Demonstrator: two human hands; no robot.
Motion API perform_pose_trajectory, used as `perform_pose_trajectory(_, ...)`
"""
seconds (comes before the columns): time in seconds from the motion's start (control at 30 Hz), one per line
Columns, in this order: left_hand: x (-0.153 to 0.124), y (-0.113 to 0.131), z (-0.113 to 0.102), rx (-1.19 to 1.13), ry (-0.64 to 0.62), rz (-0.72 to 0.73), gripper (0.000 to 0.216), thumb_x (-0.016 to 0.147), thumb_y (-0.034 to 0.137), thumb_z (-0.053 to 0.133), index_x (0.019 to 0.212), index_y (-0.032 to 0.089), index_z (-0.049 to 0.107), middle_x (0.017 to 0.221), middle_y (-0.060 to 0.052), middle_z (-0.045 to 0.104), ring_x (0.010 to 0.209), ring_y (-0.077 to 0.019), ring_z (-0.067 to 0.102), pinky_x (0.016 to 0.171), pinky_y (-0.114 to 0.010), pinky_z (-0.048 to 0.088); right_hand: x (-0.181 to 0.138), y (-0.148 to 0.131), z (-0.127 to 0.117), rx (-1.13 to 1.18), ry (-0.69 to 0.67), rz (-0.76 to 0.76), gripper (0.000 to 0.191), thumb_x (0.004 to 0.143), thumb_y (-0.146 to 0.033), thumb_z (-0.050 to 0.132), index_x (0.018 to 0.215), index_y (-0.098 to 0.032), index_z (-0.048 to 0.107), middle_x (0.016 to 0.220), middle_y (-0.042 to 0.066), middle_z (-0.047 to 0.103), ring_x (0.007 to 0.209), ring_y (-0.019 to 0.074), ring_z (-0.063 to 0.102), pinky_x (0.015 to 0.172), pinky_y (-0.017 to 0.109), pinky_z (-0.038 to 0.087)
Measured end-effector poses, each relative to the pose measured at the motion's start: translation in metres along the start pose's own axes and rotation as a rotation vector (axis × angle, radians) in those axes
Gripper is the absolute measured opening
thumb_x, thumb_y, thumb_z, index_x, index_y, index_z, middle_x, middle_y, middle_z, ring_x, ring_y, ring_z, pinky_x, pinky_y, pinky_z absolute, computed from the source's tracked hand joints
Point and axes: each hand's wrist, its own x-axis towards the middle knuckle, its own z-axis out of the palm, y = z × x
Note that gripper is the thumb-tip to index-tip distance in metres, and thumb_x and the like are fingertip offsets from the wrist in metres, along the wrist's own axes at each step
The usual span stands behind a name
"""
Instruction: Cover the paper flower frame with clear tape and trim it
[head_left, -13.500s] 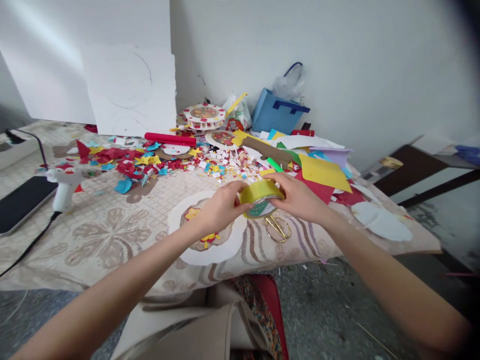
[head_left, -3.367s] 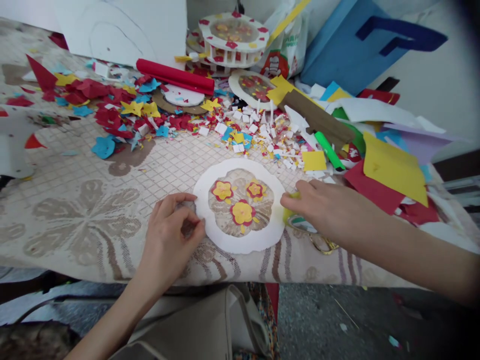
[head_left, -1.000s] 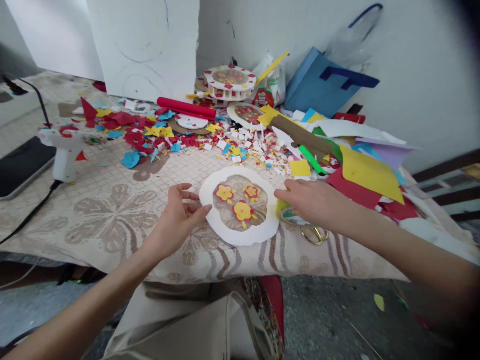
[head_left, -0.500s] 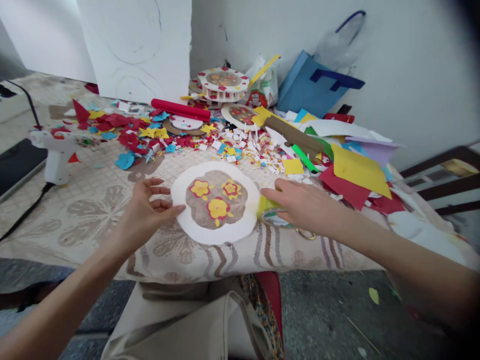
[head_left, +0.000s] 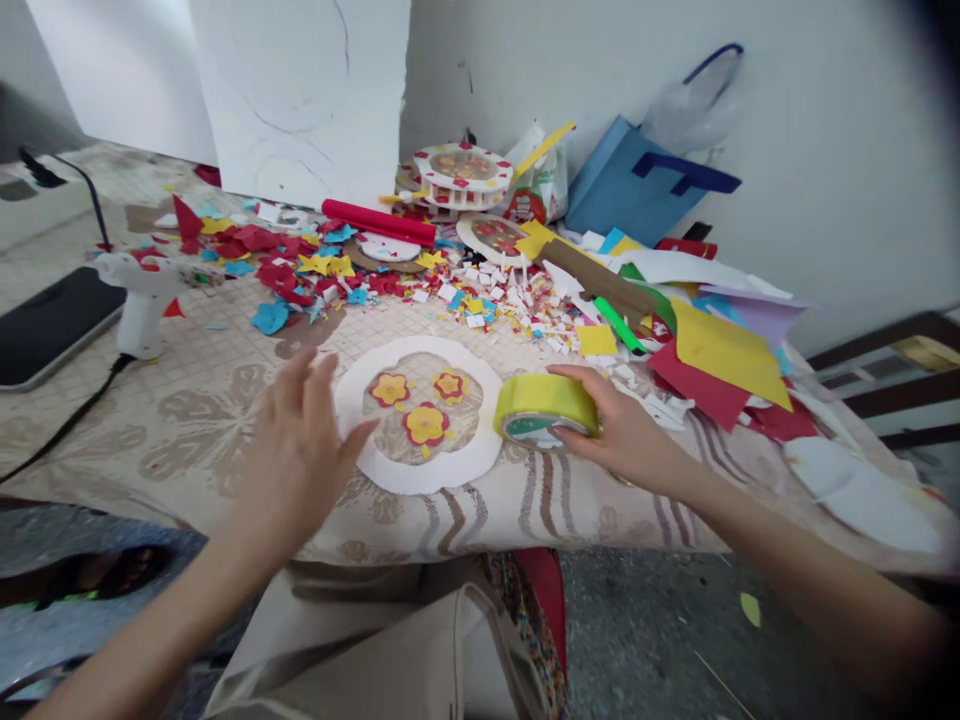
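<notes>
A white scalloped paper ring (head_left: 405,479) lies on the tablecloth in front of me. Its clear-looking centre lets the cloth pattern show through and carries three red-and-yellow paper flowers (head_left: 426,424). My left hand (head_left: 296,440) is at the ring's left edge, fingers apart and slightly blurred, holding nothing; whether the thumb touches the ring I cannot tell. In my right hand (head_left: 611,420) is a wide yellow roll of tape (head_left: 544,397), gripped from its right side between thumb and fingers. The roll stands right beside the ring's right edge.
At the left are a white glue gun (head_left: 142,305) with its cable and a black phone (head_left: 60,325). Paper scraps (head_left: 480,290) spread across the back. Coloured sheets (head_left: 731,350) and a green cutter (head_left: 619,325) lie right. Behind stand a decorated round lantern-like piece (head_left: 463,170) and blue bag (head_left: 619,180).
My left hand has let go of the ring's left edge and opened. The ring has shifted a little left. My right hand now grips the tape roll more plainly, with its side showing.
</notes>
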Motion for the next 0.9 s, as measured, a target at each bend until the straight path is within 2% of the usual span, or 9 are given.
perform_pose_trajectory(0.07,-0.005,0.027,0.006,0.056,-0.084,0.202,0.051,0.085,0.031,0.053,0.130,0.014,0.038,0.144,-0.020,0.036,0.135,-0.0369,0.030,0.104,-0.057,0.033,-0.001,0.000,0.005,0.050,0.014,0.019,0.050,0.083,-0.032,0.056,0.129,-0.024,0.037,0.123,0.007,0.053,0.109,0.0243,0.054,0.090,0.038,0.045)
perform_pose_trajectory(0.17,-0.010,0.063,0.023,0.078,-0.357,0.427,0.039,0.088,0.028,0.049,0.123,0.011,0.048,0.141,-0.017,0.044,0.138,-0.0352,0.023,0.109,-0.057,0.024,0.001,-0.002,0.007,0.083,0.019,0.023,0.048,0.082,-0.029,0.056,0.127,-0.024,0.039,0.120,0.007,0.056,0.105,0.0243,0.056,0.087,0.038,0.045)
perform_pose_trajectory(0.23,-0.009,0.077,0.035,0.077,-0.471,0.488,0.029,0.090,0.028,0.045,0.109,0.009,0.055,0.141,-0.019,0.043,0.139,-0.0343,0.020,0.110,-0.056,0.021,0.003,-0.003,0.007,0.096,0.019,0.010,0.046,0.082,-0.028,0.056,0.125,-0.023,0.040,0.117,0.007,0.057,0.103,0.0239,0.056,0.086,0.037,0.045)
perform_pose_trajectory(0.3,-0.006,0.084,0.043,0.077,-0.532,0.517,0.028,0.090,0.030,0.043,0.101,0.008,0.057,0.140,-0.022,0.044,0.140,-0.0334,0.018,0.111,-0.055,0.020,0.004,-0.002,0.006,0.099,0.019,-0.004,0.044,0.081,-0.027,0.056,0.123,-0.022,0.041,0.115,0.007,0.057,0.101,0.0235,0.057,0.084,0.036,0.046)
perform_pose_trajectory(0.5,0.002,0.080,0.052,0.088,-0.558,0.587,0.032,0.089,0.037,0.044,0.100,0.010,0.056,0.130,-0.022,0.054,0.139,-0.0309,0.023,0.113,-0.053,0.012,0.008,0.003,0.000,0.066,-0.042,-0.030,0.044,0.079,-0.025,0.054,0.121,-0.021,0.042,0.115,0.008,0.058,0.101,0.0238,0.057,0.083,0.035,0.046)
perform_pose_trajectory(0.7,0.001,0.081,0.054,0.093,-0.542,0.607,0.037,0.087,0.042,0.045,0.101,0.009,0.058,0.139,-0.023,0.045,0.138,-0.0306,0.026,0.113,-0.050,0.013,0.019,0.015,-0.015,0.001,-0.162,-0.081,0.050,0.080,-0.027,0.050,0.128,-0.022,0.039,0.127,0.009,0.052,0.111,0.0261,0.053,0.091,0.039,0.044)
perform_pose_trajectory(0.9,0.003,0.083,0.054,0.075,-0.558,0.611,0.038,0.086,0.041,0.046,0.099,0.008,0.059,0.139,-0.023,0.045,0.137,-0.0304,0.028,0.114,-0.048,0.012,0.020,0.033,-0.033,-0.075,-0.254,-0.048,0.053,0.081,-0.028,0.050,0.133,-0.023,0.039,0.129,0.009,0.052,0.110,0.0270,0.054,0.091,0.042,0.045)
